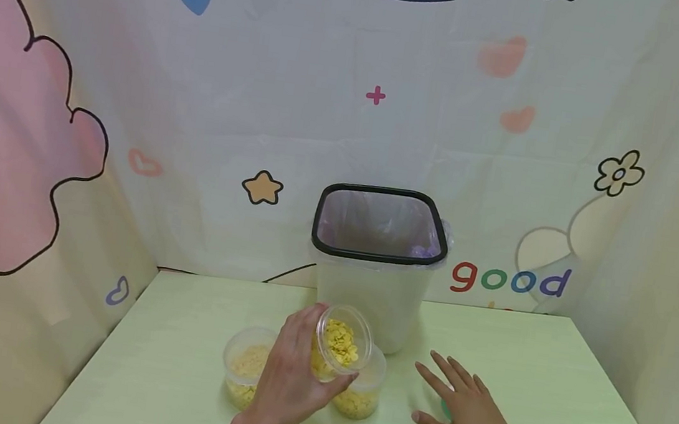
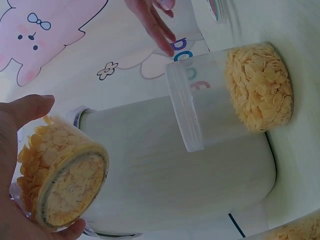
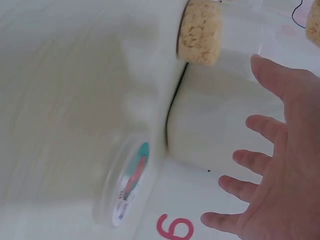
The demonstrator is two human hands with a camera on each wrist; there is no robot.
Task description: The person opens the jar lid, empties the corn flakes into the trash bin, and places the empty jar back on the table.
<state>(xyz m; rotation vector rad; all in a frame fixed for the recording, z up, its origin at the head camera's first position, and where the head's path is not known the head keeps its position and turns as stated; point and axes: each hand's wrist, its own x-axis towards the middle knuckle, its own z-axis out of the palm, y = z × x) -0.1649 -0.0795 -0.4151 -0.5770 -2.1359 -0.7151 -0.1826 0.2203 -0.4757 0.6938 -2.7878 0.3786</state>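
My left hand (image 1: 290, 375) grips a clear plastic tub (image 1: 339, 342) of yellow flakes, tilted with its uncovered mouth showing in the head view. It is held above the table, in front of the bin. Just behind it stands a second clear tub (image 1: 357, 397), upright and part full of flakes. Another tub (image 1: 244, 365) with flakes stands to the left, partly hidden by my left hand. My right hand (image 1: 474, 416) hovers with fingers spread and nothing held. Under it on the table lies a round lid (image 3: 127, 185) with a teal and red label, mostly covered in the head view.
A white bin (image 1: 368, 285) with a black rim and a thin plastic liner stands at the back of the pale green table (image 1: 192, 336). Behind the table hangs a printed cloth (image 1: 253, 84), with more cloth at both sides.
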